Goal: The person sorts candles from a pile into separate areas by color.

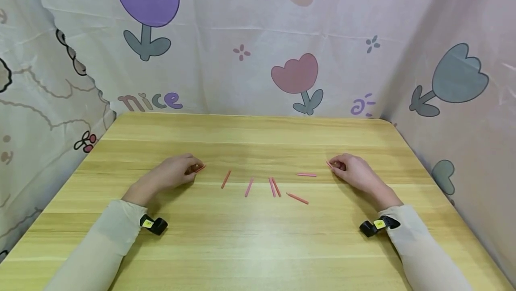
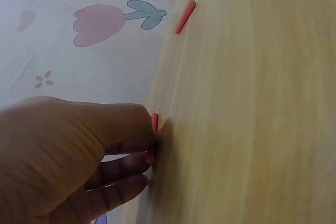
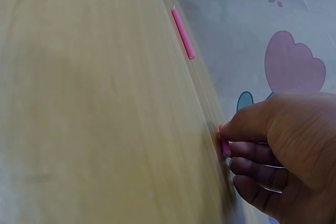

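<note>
On the left of the table, my left hand (image 1: 175,173) pinches a thin red-orange candle (image 2: 154,123) between thumb and fingers, close to the wood. Opposite it, my right hand (image 1: 355,173) pinches a thin pink candle (image 3: 226,148) the same way, its middle partly covered by the fingertips. Between the hands lie several more: an orange candle (image 1: 226,179) nearest the left hand, a pink candle (image 1: 249,187), a pink candle (image 1: 272,187) close beside an orange one (image 1: 276,187), a slanting orange candle (image 1: 297,198), and a pink candle (image 1: 306,175) nearest the right hand.
The candles lie on a light wooden table (image 1: 258,237). A printed cloth (image 1: 225,80) with flowers hangs behind the back edge and along both sides. Each wrist wears a small black camera, one on the left (image 1: 159,226) and one on the right (image 1: 368,228).
</note>
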Tool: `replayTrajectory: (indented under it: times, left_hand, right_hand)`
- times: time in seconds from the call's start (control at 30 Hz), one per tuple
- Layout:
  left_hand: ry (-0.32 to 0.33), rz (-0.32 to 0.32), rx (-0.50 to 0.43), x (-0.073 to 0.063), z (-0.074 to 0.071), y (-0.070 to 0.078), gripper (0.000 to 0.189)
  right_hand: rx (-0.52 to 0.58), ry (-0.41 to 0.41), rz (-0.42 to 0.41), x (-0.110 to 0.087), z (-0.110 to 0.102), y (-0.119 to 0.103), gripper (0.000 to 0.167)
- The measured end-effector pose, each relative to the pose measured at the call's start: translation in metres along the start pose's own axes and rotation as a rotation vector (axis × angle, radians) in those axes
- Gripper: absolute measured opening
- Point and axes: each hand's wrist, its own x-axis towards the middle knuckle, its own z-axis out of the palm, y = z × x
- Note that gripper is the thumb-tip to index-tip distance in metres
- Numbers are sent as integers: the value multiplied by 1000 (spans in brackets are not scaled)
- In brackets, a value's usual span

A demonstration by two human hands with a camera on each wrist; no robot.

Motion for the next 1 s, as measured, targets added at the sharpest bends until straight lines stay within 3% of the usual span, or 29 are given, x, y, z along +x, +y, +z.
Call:
replayTrajectory:
  times: [0.27, 0.67, 1.0]
  left_hand:
    - [-10, -13, -3, 3, -5, 2, 30]
    - [-8, 16, 11, 5, -7, 4, 29]
    - [34, -16, -60, 25, -5, -11, 16]
  right_hand:
    - [16, 4, 4, 2, -1, 1, 16]
    - [35, -21, 9, 1, -3, -1, 12]
    - [55, -9, -1, 1, 1, 4, 12]
